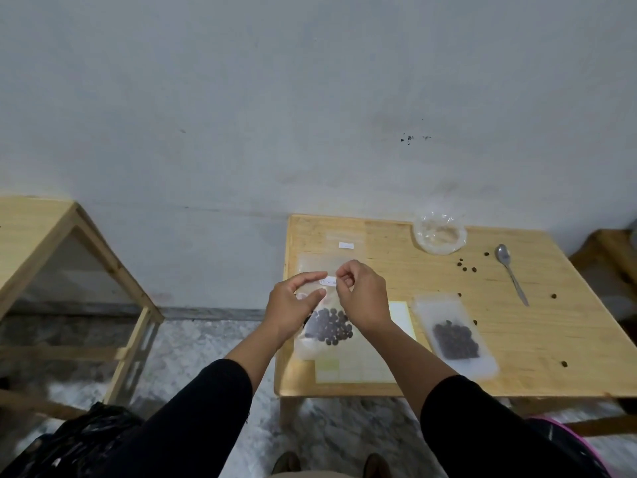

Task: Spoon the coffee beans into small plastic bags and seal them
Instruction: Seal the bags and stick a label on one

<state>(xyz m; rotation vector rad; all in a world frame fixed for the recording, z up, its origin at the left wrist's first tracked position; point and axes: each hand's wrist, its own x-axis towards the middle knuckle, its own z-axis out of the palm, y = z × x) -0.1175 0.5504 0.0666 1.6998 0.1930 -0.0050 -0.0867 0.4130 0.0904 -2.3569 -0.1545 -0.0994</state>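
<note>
A small clear plastic bag (327, 327) with dark coffee beans in its lower half hangs above the left part of the wooden table (537, 339). My left hand (293, 308) pinches the bag's top left edge between thumb and fingers. My right hand (362, 294) pinches the top right, near a white label. A second filled bag (455, 336) lies flat to the right. A metal spoon (510, 270) lies at the back right. A crumpled clear bag (440, 236) sits at the back.
Loose beans (467, 267) are scattered on the table's right side. Empty flat bags (331, 246) lie at the back left, a pale sheet (372, 360) under the held bag. Another wooden table (41, 229) stands to the left, a black bag (79, 439) on the floor.
</note>
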